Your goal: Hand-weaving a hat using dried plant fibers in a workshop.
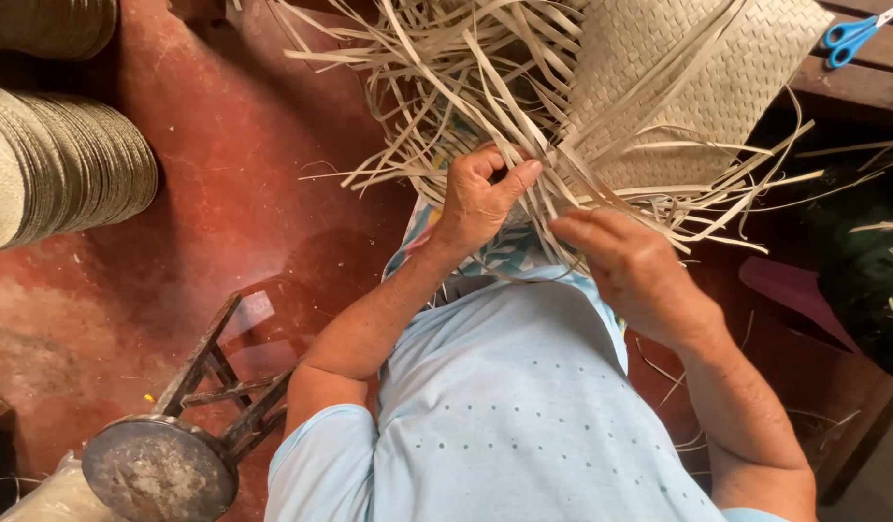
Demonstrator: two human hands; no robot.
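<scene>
Over the lap, the left hand (480, 198) pinches loose straw strips (485, 87) of a half-woven mat (688, 68); the right hand (630, 261), fingers curled, grips neighbouring strips. Steady tension should keep the weave tight.

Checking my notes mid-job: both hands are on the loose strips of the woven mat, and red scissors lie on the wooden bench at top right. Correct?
Not quite. The scissors are blue, not red, as the head view shows. The rest holds: the left hand and right hand are on the loose strips of the woven mat, and the scissors lie on the wooden bench.
</scene>
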